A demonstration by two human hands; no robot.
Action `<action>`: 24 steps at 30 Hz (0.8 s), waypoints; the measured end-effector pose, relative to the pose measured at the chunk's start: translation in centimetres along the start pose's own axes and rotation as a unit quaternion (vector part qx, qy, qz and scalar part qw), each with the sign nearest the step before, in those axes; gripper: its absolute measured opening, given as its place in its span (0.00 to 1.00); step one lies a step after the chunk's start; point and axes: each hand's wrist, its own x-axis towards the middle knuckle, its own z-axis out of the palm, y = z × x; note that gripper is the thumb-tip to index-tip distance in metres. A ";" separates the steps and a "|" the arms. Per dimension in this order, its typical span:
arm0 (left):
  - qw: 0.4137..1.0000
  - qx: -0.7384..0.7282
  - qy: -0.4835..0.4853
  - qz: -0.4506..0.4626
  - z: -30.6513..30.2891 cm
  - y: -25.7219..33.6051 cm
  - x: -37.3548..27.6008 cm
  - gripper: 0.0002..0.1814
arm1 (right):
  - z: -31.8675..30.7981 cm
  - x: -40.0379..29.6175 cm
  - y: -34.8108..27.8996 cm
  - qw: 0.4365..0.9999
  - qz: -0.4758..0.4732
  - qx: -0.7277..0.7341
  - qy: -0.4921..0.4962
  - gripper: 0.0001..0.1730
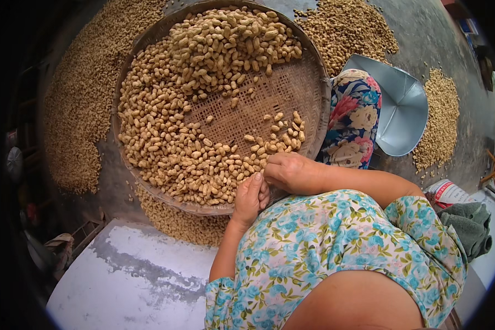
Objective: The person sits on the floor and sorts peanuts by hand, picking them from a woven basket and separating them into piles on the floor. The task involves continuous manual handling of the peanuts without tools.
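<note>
A round woven bamboo tray [280,86] spans the view before me, partly over my knee. In-shell peanuts are heaped in a tall mound [227,45] at its far side, and a wide band of peanuts [169,144] curves along its left and near sides. My left hand [251,197] is curled at the tray's near rim, thumb uppermost. Close against it is my right hand [288,171], its fingers bent inward. Whatever may be between the fingers is hidden. A few loose peanuts [278,142] lie just beyond my right hand.
Peanuts cover the floor at left [78,111], with another pile at far right [346,33]. A metal scoop [400,103] rests beside my knee, near a paler pile [439,119]. A dark green cloth [466,227] lies by my right elbow. White worn ledge [148,284] at lower left.
</note>
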 end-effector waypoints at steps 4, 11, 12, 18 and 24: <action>0.980 0.158 0.044 0.109 0.7 -0.6 -0.1 0.22 | 0.7 0.4 -1.3 0.998 0.058 0.021 0.010 0.09; 0.986 0.115 -0.097 0.073 0.6 1.1 -2.4 0.23 | 0.0 1.5 1.5 0.996 0.049 -0.051 0.058 0.08; 0.989 0.083 -0.095 0.079 0.2 1.7 -2.1 0.21 | -0.6 1.9 2.0 0.995 0.055 -0.051 0.062 0.10; 0.987 0.057 0.049 0.143 -2.7 3.9 -2.3 0.16 | -5.2 3.8 6.8 0.961 0.183 -0.209 0.019 0.15; 0.890 0.315 0.256 0.207 -6.2 5.3 -1.1 0.07 | -5.7 3.8 7.9 0.963 0.212 -0.163 -0.015 0.09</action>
